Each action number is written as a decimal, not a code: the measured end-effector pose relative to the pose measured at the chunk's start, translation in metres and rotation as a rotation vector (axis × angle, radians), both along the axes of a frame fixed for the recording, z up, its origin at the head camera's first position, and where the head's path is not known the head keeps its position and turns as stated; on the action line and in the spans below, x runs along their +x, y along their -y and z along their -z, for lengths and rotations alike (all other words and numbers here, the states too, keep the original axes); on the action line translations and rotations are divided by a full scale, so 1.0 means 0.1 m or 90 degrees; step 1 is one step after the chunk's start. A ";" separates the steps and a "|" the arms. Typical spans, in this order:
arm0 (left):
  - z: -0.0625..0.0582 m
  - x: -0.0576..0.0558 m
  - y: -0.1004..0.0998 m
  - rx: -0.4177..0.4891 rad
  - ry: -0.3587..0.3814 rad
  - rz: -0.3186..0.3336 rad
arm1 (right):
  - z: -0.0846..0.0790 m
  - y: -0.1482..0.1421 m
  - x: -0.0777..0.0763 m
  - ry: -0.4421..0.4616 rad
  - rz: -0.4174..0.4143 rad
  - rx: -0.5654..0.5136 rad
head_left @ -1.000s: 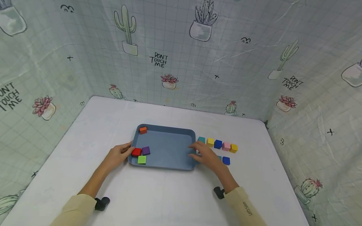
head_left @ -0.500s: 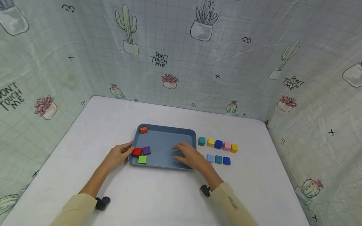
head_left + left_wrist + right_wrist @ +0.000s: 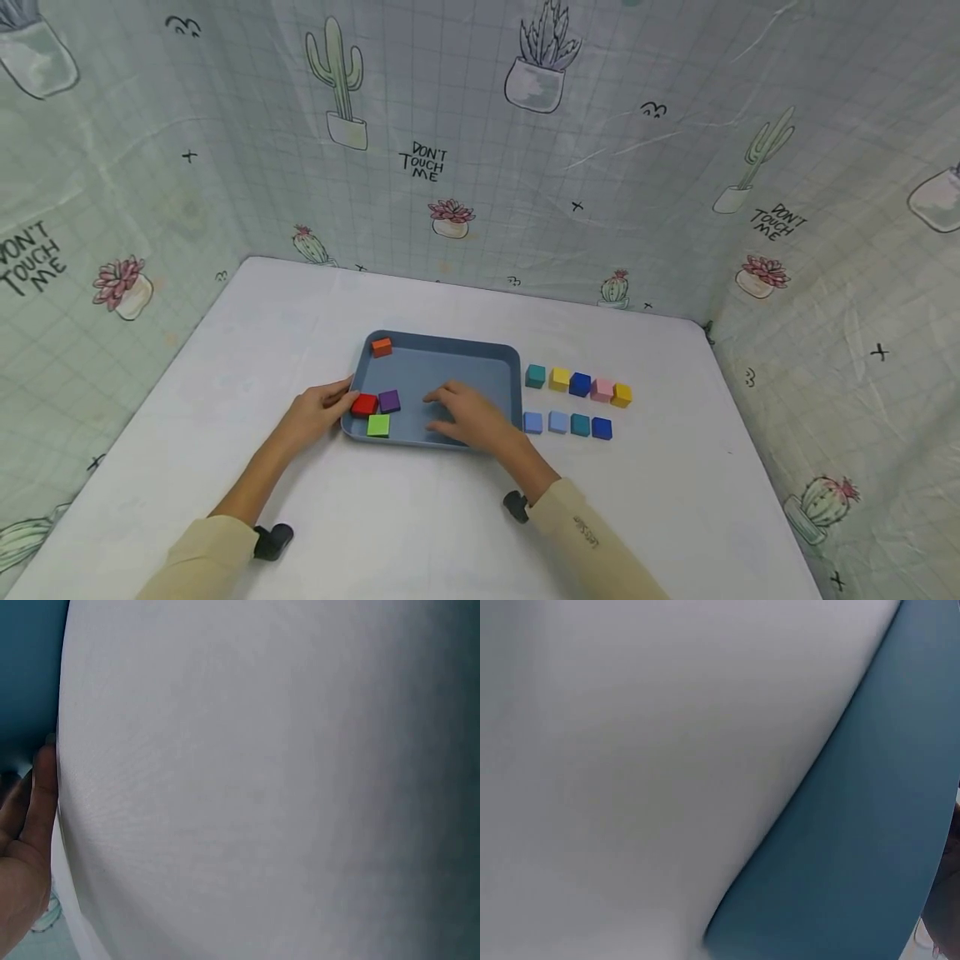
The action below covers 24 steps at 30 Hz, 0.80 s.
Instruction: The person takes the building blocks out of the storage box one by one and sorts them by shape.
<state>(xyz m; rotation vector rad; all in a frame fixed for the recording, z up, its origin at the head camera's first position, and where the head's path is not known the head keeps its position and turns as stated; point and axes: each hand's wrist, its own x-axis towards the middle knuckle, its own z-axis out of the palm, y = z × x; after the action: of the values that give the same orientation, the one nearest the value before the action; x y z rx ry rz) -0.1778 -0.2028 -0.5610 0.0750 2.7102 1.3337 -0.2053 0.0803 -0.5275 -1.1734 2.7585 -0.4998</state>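
My left hand grips the left rim of a blue-grey tray, its thumb over the edge close to a red block. Beside the red one lie a purple block and a green block. An orange block sits in the tray's far left corner. Over the middle of the tray hovers my right hand, thumb and fingers spread apart with nothing between them, pointing toward the purple block. In the left wrist view, fingers lie along the tray's side; the right wrist view shows mostly tray wall.
Right of the tray, two rows of small blocks stand on the white table. The far row includes a teal block and a pink block; the near row, a light blue block. A patterned cloth hangs behind the table.
My right hand has moved left from the tray's right edge to above its middle, uncovering the near row of blocks. My left hand stays at the left rim.
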 end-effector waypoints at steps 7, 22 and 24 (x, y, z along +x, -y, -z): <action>0.02 -0.01 0.01 0.001 0.005 -0.006 | 0.00 0.20 0.04 0.026 -0.007 0.027; -0.02 0.00 -0.01 0.007 0.012 -0.005 | 0.06 0.38 0.08 0.062 0.005 0.003; -0.02 0.01 0.00 0.006 0.009 -0.006 | 0.06 0.40 0.08 0.056 0.003 0.002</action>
<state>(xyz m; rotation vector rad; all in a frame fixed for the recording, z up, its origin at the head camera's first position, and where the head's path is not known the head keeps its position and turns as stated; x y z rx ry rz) -0.1772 -0.2025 -0.5592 0.0533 2.6954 1.3448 -0.1975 0.0401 -0.5338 -1.1173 2.6867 -0.5341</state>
